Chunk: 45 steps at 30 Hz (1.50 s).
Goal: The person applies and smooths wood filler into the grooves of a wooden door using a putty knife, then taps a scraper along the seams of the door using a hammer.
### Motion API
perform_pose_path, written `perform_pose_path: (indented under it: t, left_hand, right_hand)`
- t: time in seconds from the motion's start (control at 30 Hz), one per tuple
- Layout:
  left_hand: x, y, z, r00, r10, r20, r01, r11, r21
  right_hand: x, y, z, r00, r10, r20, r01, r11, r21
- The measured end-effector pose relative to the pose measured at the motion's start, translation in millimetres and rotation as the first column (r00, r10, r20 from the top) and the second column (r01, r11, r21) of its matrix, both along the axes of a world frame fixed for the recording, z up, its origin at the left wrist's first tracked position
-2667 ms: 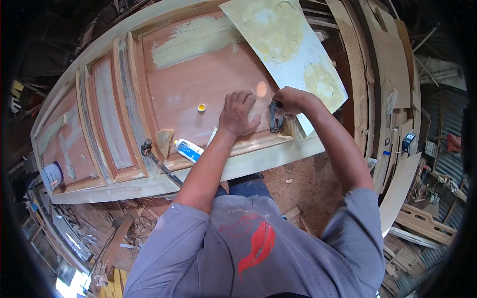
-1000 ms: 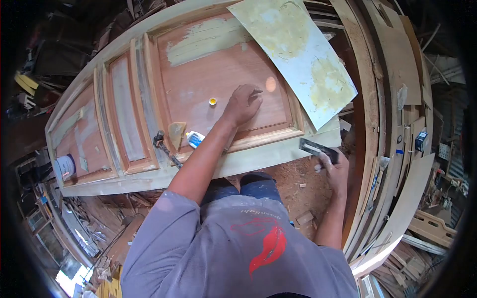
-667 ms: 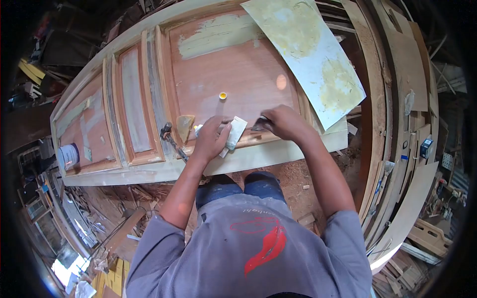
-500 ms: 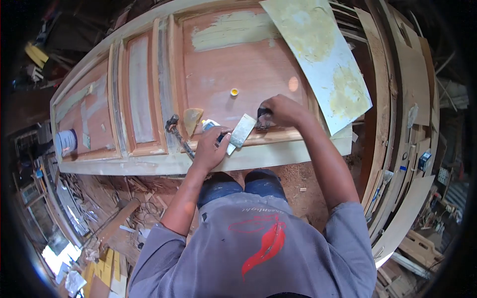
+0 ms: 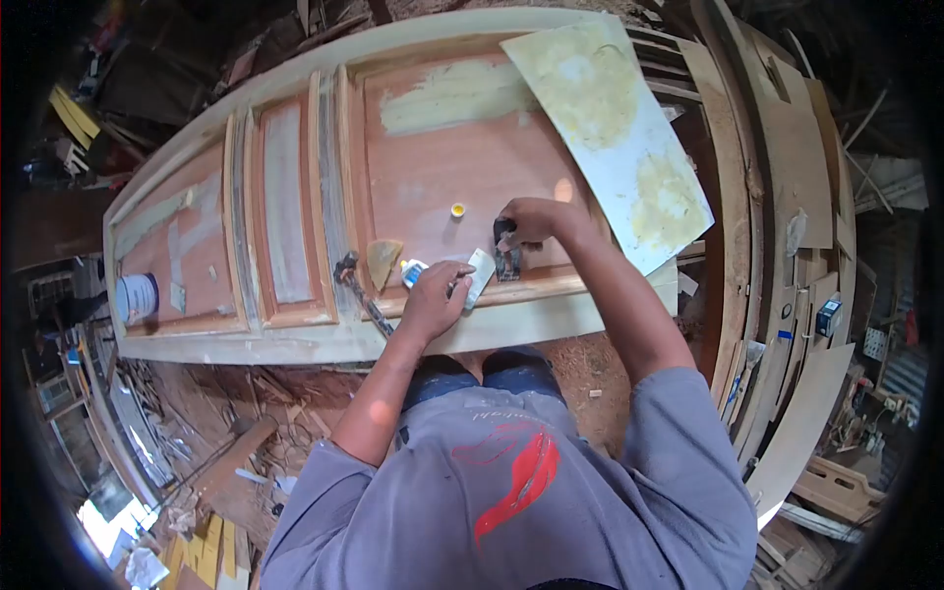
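Note:
A wooden panelled door lies flat in front of me, with pale filler smeared over parts of it. Closed round a dark handle, my left hand holds a putty knife with a pale, coated blade. My right hand grips the black handle of a second putty knife, whose dark blade points down towards the door's lower moulding. Beside my left hand lies a small white and blue tube. Just above sits a little round container with yellow inside.
A hammer and a tan wedge-shaped piece lie left of my left hand. A filler-smeared white board crosses the door's right end. A white tub lies at far left. Long planks stand to the right.
The right-hand putty knife has swung to point downward, and its blade shows more clearly. The left blade has turned and looks narrower. My view has shifted slightly.

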<state>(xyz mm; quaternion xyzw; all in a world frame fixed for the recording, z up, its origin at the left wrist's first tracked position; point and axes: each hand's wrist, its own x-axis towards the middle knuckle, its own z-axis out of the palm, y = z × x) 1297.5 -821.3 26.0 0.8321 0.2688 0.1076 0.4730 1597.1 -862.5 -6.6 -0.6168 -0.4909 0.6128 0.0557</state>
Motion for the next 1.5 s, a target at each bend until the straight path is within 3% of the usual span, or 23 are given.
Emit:
perform_pose_path:
  t: [0.1,0.27,0.37,0.47,0.77,0.97,1.13,1.23,1.33,1.43,1.5]
  left_hand:
    - [11.0,-1.1,-3.5,0.999,-0.038,-0.034,0.039,0.999,0.026]
    - [17.9,-2.2,-18.8,0.992,-0.083,-0.092,0.096,0.985,0.146]
    - [13.0,-7.0,-27.8,0.995,-0.074,-0.062,0.09,0.949,0.302]
    - [7.1,-5.8,-35.0,0.993,-0.06,-0.104,0.085,0.961,0.264]
    - [3.4,-5.1,-36.4,0.994,-0.037,-0.107,0.056,0.982,0.182]
    - [-23.2,-15.7,-22.8,0.999,-0.043,-0.011,0.044,0.97,0.239]
    - [-76.6,-8.0,-5.5,0.995,0.097,0.035,-0.103,0.934,0.342]
    - [-101.8,-4.7,9.9,0.815,0.578,0.027,-0.489,0.664,0.566]
    - [-140.7,9.6,-0.9,0.742,0.646,-0.176,-0.491,0.704,0.514]
    - [-170.3,25.9,-13.7,0.759,0.625,-0.184,-0.532,0.758,0.378]
    - [-191.3,38.8,-19.7,0.776,0.613,-0.152,-0.514,0.753,0.411]
  right_hand:
    - [-10.8,5.6,-9.9,0.997,0.08,0.012,-0.08,0.995,0.059]
    - [-5.2,9.3,-20.9,0.998,0.05,-0.03,-0.051,0.999,-0.017]
    - [10.5,-1.3,-13.6,0.998,0.038,-0.046,-0.033,0.993,0.116]
    - [26.0,-26.7,-19.8,0.919,-0.332,-0.211,0.342,0.939,0.012]
    - [33.4,-10.6,-33.3,0.915,-0.357,-0.191,0.353,0.934,-0.057]
    - [34.8,-9.2,-22.8,0.838,-0.505,-0.209,0.496,0.863,-0.098]
    - [28.2,-16.1,-27.9,0.543,-0.779,-0.314,0.783,0.605,-0.145]
    - [19.8,-27.5,-33.4,0.384,-0.836,-0.391,0.884,0.456,-0.107]
    - [11.3,-40.3,-37.6,0.281,-0.836,-0.47,0.935,0.348,-0.06]
    - [-19.1,-63.9,-32.3,0.148,-0.803,-0.577,0.978,0.204,-0.033]
    - [-43.5,-84.3,-19.2,0.107,-0.79,-0.603,0.989,0.145,-0.014]
